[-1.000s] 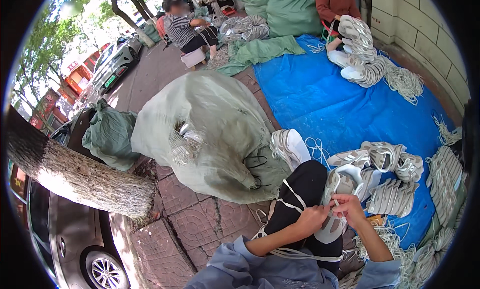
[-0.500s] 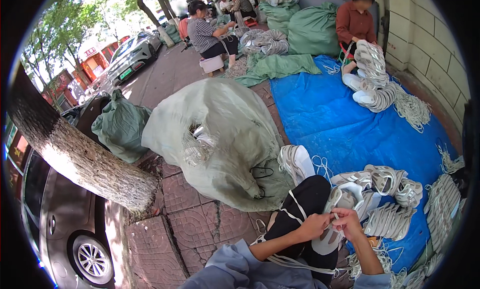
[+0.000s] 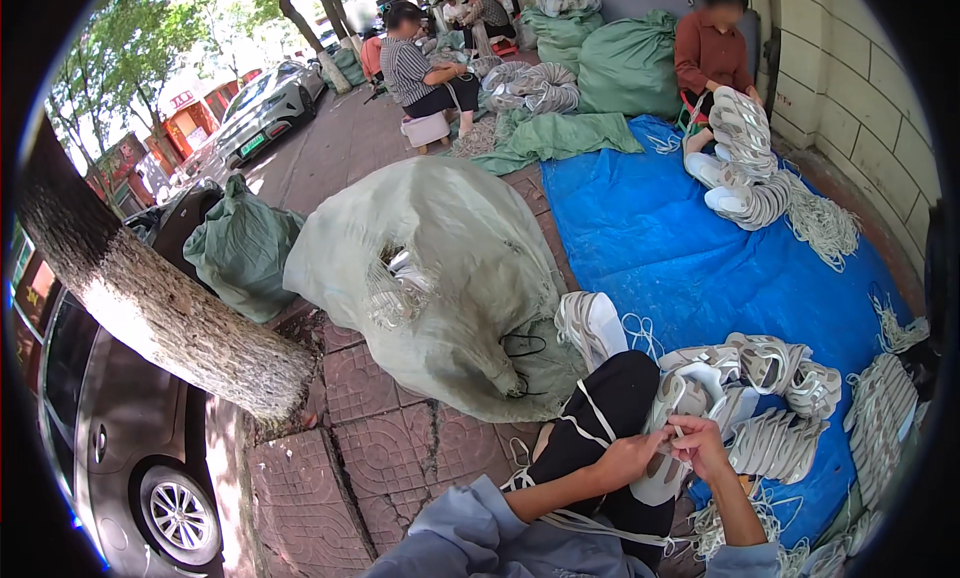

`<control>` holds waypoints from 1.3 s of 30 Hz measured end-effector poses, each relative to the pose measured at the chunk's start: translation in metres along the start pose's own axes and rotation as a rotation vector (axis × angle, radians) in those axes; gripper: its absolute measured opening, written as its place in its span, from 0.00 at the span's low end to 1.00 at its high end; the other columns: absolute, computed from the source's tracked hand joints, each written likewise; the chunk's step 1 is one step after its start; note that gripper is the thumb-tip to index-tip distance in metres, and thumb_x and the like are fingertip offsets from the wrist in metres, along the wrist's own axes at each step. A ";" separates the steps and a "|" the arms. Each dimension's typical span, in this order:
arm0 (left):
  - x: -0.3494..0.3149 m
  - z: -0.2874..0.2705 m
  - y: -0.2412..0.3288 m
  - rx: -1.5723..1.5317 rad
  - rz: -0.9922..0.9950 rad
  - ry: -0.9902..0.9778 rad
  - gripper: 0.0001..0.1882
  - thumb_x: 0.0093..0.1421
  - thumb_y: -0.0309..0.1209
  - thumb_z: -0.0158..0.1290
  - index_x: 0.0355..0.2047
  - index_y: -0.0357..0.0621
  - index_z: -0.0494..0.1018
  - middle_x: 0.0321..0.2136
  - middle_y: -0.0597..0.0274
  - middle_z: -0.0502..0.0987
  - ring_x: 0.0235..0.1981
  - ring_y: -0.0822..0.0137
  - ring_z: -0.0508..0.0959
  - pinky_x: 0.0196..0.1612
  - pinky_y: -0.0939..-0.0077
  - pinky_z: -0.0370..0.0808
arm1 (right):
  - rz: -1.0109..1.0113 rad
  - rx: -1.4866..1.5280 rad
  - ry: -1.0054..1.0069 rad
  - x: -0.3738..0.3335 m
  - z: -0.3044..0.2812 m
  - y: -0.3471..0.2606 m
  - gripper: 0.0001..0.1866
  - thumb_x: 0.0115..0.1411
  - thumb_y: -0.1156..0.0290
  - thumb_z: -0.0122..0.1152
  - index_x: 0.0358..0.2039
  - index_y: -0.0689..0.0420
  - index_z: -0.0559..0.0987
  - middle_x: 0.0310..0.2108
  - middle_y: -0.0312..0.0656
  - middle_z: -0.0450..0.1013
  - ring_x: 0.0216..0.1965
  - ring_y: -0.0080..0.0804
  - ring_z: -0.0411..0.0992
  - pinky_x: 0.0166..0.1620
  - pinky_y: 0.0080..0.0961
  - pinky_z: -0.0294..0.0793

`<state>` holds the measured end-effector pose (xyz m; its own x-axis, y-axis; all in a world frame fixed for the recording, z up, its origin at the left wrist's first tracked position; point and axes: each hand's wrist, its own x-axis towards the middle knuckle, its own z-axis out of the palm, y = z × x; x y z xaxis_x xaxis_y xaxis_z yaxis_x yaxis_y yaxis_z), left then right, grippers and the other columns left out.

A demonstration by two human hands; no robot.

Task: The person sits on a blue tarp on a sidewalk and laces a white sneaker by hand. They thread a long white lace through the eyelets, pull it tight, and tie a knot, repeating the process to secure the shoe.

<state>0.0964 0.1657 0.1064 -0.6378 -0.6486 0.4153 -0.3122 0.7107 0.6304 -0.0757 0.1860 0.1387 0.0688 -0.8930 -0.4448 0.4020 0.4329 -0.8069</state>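
Note:
Over my lap, my left hand (image 3: 630, 460) is closed at the edge of a white and grey shoe upper (image 3: 656, 484), its fingertips partly hidden. Close against it, my right hand (image 3: 700, 446) pinches a thin white shoelace (image 3: 679, 431) between thumb and fingers. Just beyond my hands lie more shoe uppers (image 3: 688, 390), grey-beige with white linings. Long white laces (image 3: 592, 410) drape across my dark trouser leg. A bundle of loose laces (image 3: 745, 523) lies beside my right forearm.
A large pale woven sack (image 3: 440, 228) stands ahead on the brick pavement. The blue tarp (image 3: 640, 228) at right carries stacked uppers (image 3: 775, 443). A person in a red top (image 3: 708, 53) and one in stripes (image 3: 408, 73) sit farther off. A tree trunk (image 3: 170, 318) leans at left.
My hands stay close together at the upper, with only a slight shift of the fingers. The person in stripes has lowered a raised hand toward the lap.

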 end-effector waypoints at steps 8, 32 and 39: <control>0.037 -0.015 -0.013 0.415 0.309 -0.347 0.11 0.47 0.28 0.48 0.32 0.40 0.66 0.13 0.62 0.71 0.16 0.65 0.75 0.15 0.73 0.68 | -0.115 -0.316 0.063 0.005 -0.011 0.003 0.13 0.41 0.84 0.53 0.31 0.68 0.74 0.22 0.43 0.73 0.14 0.23 0.70 0.10 0.12 0.58; 0.054 -0.048 -0.011 0.418 0.349 -0.619 0.07 0.44 0.29 0.47 0.25 0.41 0.69 0.09 0.55 0.70 0.13 0.59 0.74 0.15 0.67 0.68 | -0.637 -1.411 -0.035 0.004 0.013 0.016 0.05 0.46 0.75 0.53 0.25 0.59 0.75 0.27 0.44 0.66 0.32 0.42 0.69 0.33 0.34 0.70; 0.031 -0.045 -0.016 0.529 0.435 -0.362 0.04 0.44 0.27 0.48 0.18 0.45 0.63 0.09 0.66 0.67 0.11 0.69 0.71 0.13 0.76 0.67 | -0.565 -1.258 -0.084 0.018 0.011 0.014 0.06 0.42 0.70 0.54 0.21 0.58 0.77 0.27 0.45 0.68 0.30 0.42 0.70 0.33 0.35 0.68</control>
<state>0.1130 0.1222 0.1387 -0.9421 -0.2165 0.2559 -0.2174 0.9758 0.0250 -0.0589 0.1748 0.1242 0.2468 -0.9680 0.0459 -0.6904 -0.2089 -0.6926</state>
